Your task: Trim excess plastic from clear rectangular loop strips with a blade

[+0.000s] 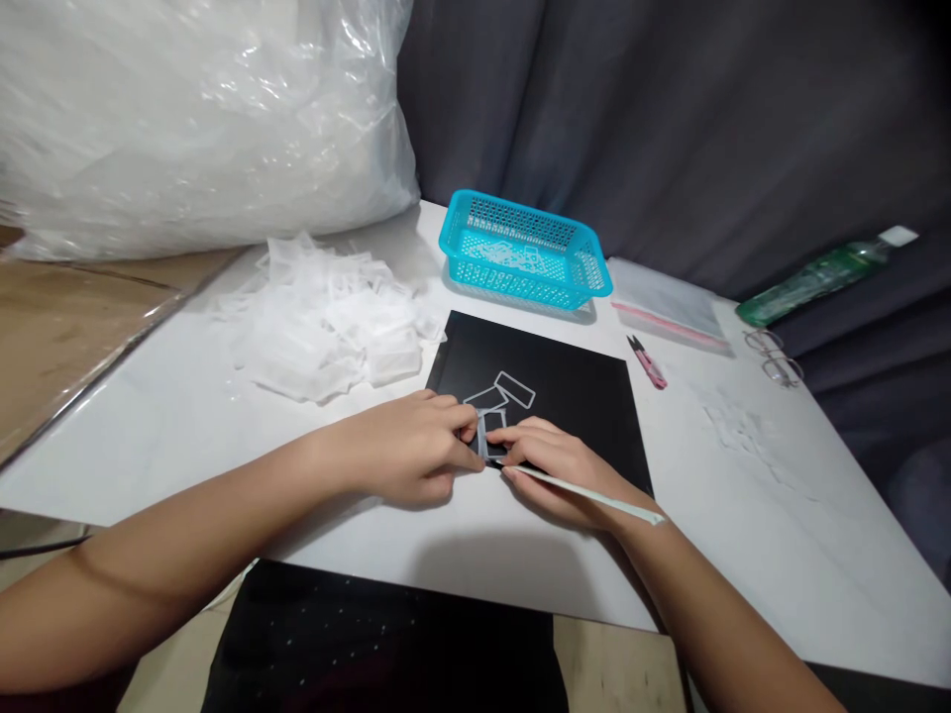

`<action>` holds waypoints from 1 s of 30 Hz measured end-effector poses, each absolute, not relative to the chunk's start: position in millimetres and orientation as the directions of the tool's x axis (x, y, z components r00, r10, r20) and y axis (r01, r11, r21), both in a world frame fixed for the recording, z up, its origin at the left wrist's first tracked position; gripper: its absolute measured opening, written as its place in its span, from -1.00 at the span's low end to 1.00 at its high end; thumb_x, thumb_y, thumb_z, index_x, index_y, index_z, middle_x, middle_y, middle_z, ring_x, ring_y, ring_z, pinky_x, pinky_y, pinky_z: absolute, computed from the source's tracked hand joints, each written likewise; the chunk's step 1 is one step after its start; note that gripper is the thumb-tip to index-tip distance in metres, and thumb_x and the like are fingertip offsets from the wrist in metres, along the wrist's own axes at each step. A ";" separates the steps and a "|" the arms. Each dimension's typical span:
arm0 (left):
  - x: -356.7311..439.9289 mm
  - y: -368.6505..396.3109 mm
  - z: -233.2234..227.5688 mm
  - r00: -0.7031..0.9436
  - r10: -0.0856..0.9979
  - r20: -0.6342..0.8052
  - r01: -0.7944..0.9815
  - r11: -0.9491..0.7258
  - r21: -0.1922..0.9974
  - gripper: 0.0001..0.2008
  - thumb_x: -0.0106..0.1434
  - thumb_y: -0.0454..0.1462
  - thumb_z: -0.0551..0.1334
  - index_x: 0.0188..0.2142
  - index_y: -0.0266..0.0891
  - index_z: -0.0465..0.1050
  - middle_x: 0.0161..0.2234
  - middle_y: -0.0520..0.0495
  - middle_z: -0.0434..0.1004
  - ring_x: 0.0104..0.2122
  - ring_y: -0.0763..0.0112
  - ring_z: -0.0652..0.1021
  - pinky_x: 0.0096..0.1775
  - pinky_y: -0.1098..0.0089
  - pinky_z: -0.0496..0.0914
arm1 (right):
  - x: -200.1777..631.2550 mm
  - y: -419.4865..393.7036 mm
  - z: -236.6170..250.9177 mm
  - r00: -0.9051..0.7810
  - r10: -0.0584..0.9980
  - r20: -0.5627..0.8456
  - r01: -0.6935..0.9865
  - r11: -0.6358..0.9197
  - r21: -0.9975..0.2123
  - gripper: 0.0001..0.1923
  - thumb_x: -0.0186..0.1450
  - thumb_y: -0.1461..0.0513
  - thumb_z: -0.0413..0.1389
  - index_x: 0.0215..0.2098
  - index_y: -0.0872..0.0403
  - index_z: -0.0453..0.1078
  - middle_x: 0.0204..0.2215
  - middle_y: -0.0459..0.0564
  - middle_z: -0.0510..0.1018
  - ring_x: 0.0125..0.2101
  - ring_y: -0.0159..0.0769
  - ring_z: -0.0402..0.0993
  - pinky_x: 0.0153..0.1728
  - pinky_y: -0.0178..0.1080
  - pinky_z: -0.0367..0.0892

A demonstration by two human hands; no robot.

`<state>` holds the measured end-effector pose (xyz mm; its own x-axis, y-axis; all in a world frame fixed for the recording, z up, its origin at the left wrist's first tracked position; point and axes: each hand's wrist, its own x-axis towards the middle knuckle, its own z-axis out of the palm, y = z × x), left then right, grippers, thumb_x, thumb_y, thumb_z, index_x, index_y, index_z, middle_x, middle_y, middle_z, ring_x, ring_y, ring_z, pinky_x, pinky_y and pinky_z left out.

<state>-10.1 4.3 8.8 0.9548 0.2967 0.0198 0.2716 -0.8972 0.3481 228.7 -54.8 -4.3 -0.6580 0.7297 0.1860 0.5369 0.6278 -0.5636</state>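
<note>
On a black mat (576,381) lies a small translucent rectangular piece (483,436) with a dark-looking window. My left hand (416,446) is closed with bent fingers and holds this piece down from the left, the index finger and thumb at its edge. In my right hand (554,460) is a slim pale-handled tool (586,487) with a dark tip, pinched low. That tip meets the near edge of the piece, and a right fingertip rests on the piece too. Just beyond lie two thin rectangular frames (515,389), one overlapping the held piece's far side.
Left on the white table (743,555) is a heap of translucent pieces (327,327). A turquoise basket (527,287) with thin frames stands behind the mat. Right are pink thread snips (648,363), a plastic pouch (669,302), glasses (777,358), a green bottle (817,282) and scraps (743,426).
</note>
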 end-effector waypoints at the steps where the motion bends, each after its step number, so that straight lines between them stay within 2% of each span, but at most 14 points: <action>1: -10.1 4.3 8.9 0.954 0.301 0.017 0.275 -0.893 0.357 -0.63 0.12 -0.38 0.15 -0.12 -0.05 0.54 -0.20 -0.08 0.42 -0.28 0.27 0.41 -0.17 0.26 0.23 | 229.2 -55.0 -4.0 -0.657 0.734 0.171 0.539 0.616 -0.574 -0.90 0.31 0.36 0.03 -0.28 0.04 0.33 -0.11 0.09 0.54 -0.09 -0.20 0.41 -0.11 -0.15 0.38; 4: -10.1 4.7 9.1 0.951 0.308 0.027 0.275 -0.883 0.380 -0.62 0.09 -0.39 0.15 -0.13 -0.05 0.54 -0.20 -0.08 0.41 -0.28 0.27 0.41 -0.16 0.26 0.22 | 230.8 -55.3 -5.3 -0.647 0.748 0.150 0.549 0.593 -0.589 -0.91 0.33 0.34 0.04 -0.27 0.03 0.33 -0.15 0.08 0.56 -0.07 -0.21 0.44 -0.12 -0.16 0.39; 10: -9.0 4.4 9.9 0.950 0.313 0.012 0.283 -0.875 0.392 -0.62 0.07 -0.40 0.15 -0.15 -0.05 0.55 -0.21 -0.07 0.42 -0.26 0.27 0.41 -0.15 0.26 0.21 | 230.1 -56.4 -10.0 -0.671 0.713 0.204 0.524 0.650 -0.551 -0.92 0.35 0.31 0.04 -0.29 0.04 0.34 -0.37 0.01 0.53 -0.04 -0.20 0.46 -0.16 -0.21 0.41; 13: -9.0 5.1 10.2 0.947 0.320 0.000 0.292 -0.865 0.408 -0.64 0.08 -0.40 0.16 -0.16 -0.06 0.56 -0.24 -0.06 0.43 -0.27 0.28 0.40 -0.15 0.27 0.21 | 226.9 -59.6 -9.0 -0.650 0.736 0.188 0.567 0.635 -0.525 -0.87 0.35 0.32 0.02 -0.35 0.02 0.32 -0.36 -0.02 0.55 -0.12 -0.22 0.48 -0.23 -0.22 0.43; 15: -9.6 6.3 10.2 0.944 0.329 -0.009 0.300 -0.850 0.434 -0.62 0.08 -0.39 0.17 -0.13 -0.05 0.56 -0.26 -0.05 0.42 -0.27 0.29 0.40 -0.16 0.28 0.21 | 227.3 -60.6 -8.4 -0.610 0.769 0.192 0.600 0.606 -0.522 -0.85 0.36 0.33 -0.01 -0.36 0.00 0.29 -0.27 0.01 0.57 -0.14 -0.23 0.50 -0.23 -0.22 0.44; 17: -10.4 7.8 10.1 0.941 0.336 -0.028 0.311 -0.831 0.460 -0.58 0.09 -0.39 0.18 -0.08 -0.04 0.55 -0.28 -0.04 0.42 -0.27 0.30 0.40 -0.16 0.29 0.21 | 232.7 -58.7 -8.5 -0.516 0.823 0.237 0.628 0.552 -0.548 -0.86 0.37 0.32 -0.03 -0.33 0.00 0.28 -0.18 0.05 0.58 -0.14 -0.24 0.52 -0.20 -0.20 0.44; 20: -11.4 9.5 9.7 0.936 0.348 -0.048 0.326 -0.811 0.485 -0.56 0.09 -0.39 0.19 -0.05 -0.02 0.55 -0.30 -0.02 0.41 -0.27 0.31 0.41 -0.15 0.30 0.22 | 251.2 -50.3 -9.0 -0.214 0.915 0.341 0.626 0.396 -0.672 -0.91 0.38 0.26 0.01 -0.32 0.00 0.26 -0.15 0.04 0.60 -0.14 -0.23 0.56 -0.15 -0.15 0.43; 22: -11.8 10.4 9.1 0.935 0.353 -0.039 0.325 -0.805 0.496 -0.57 0.09 -0.39 0.20 -0.06 -0.02 0.56 -0.31 -0.01 0.41 -0.27 0.32 0.41 -0.13 0.31 0.23 | 266.2 -43.4 -8.2 0.015 0.922 0.386 0.548 0.315 -0.775 -0.87 0.38 0.19 0.05 -0.34 0.00 0.24 -0.20 0.02 0.62 -0.14 -0.19 0.57 -0.15 -0.12 0.43; 24: -12.3 11.8 8.1 0.939 0.344 -0.021 0.307 -0.807 0.504 -0.59 0.10 -0.38 0.21 -0.06 -0.04 0.57 -0.30 -0.01 0.42 -0.26 0.32 0.42 -0.11 0.31 0.23 | 276.8 -39.0 -6.2 0.127 0.920 0.369 0.438 0.282 -0.854 -0.82 0.36 0.14 0.08 -0.37 0.00 0.22 -0.27 0.00 0.63 -0.15 -0.17 0.58 -0.18 -0.13 0.44; 25: -12.6 12.8 7.4 0.944 0.331 -0.013 0.292 -0.810 0.508 -0.60 0.11 -0.37 0.21 -0.07 -0.05 0.57 -0.29 -0.01 0.43 -0.26 0.33 0.43 -0.10 0.31 0.24 | 278.9 -38.5 -5.0 0.116 0.937 0.331 0.389 0.264 -0.883 -0.80 0.36 0.12 0.09 -0.38 0.00 0.22 -0.28 0.00 0.63 -0.16 -0.17 0.59 -0.20 -0.13 0.45; 27: -13.2 15.0 5.7 0.954 0.301 0.011 0.252 -0.817 0.518 -0.65 0.15 -0.36 0.21 -0.07 -0.06 0.57 -0.28 -0.01 0.46 -0.26 0.34 0.44 -0.09 0.31 0.24 | 275.7 -41.3 -2.9 -0.032 0.978 0.208 0.352 0.205 -0.913 -0.79 0.35 0.11 0.09 -0.39 0.01 0.23 -0.27 0.01 0.64 -0.16 -0.17 0.59 -0.19 -0.12 0.44; 30: -12.5 16.9 3.3 0.957 0.282 0.072 0.199 -0.814 0.546 -0.74 0.19 -0.31 0.24 -0.14 -0.06 0.58 -0.24 -0.01 0.50 -0.25 0.35 0.46 -0.07 0.30 0.25 | 256.8 -51.5 -1.7 -0.275 0.961 0.028 0.465 0.158 -0.871 -0.84 0.36 0.14 0.09 -0.35 0.03 0.31 -0.17 0.04 0.64 -0.13 -0.16 0.57 -0.14 -0.09 0.41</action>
<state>-12.5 16.9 3.3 0.9567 0.2820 0.0715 0.1990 -0.8136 0.5462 256.8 -51.5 -1.7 -0.2746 0.9611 0.0283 0.4651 0.1585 -0.8710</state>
